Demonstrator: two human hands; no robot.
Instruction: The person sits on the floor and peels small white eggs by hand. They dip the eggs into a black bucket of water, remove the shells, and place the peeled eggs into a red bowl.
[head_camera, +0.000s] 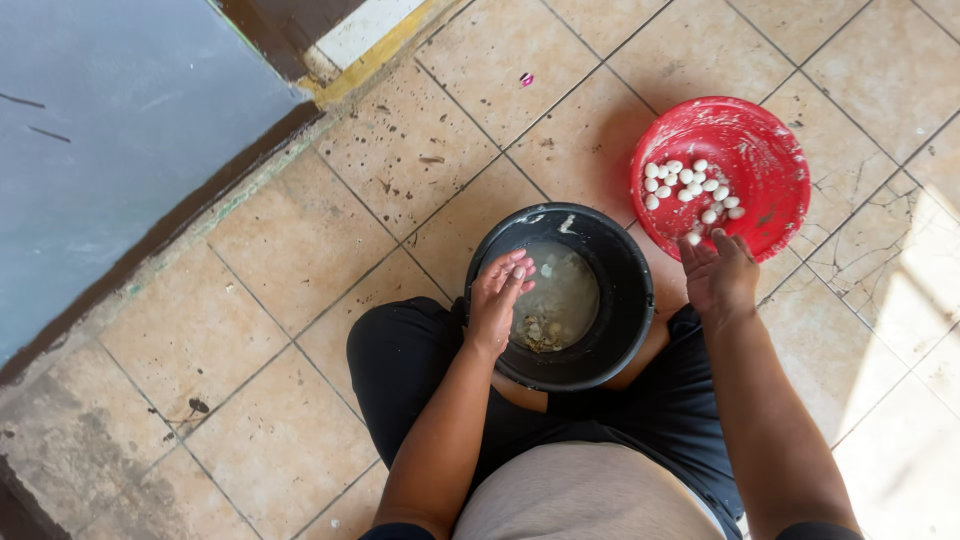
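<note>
A black bucket (620, 300) stands on the floor between my knees, holding cloudy water and bits of shell. My left hand (497, 295) hovers over its left rim, fingers curled loosely with nothing visibly in them. To the right lies a red bowl (765, 160) with several small white peeled eggs (690, 185) in it. My right hand (718, 272) reaches to the bowl's near rim, its fingertips touching a small white egg (693, 238) at the edge.
Beige floor tiles (430, 150) with cracks and dark specks surround me. A blue-grey wall (110, 130) with a dark base strip runs along the left. A tiny pink scrap (526, 78) lies on the tiles at the back.
</note>
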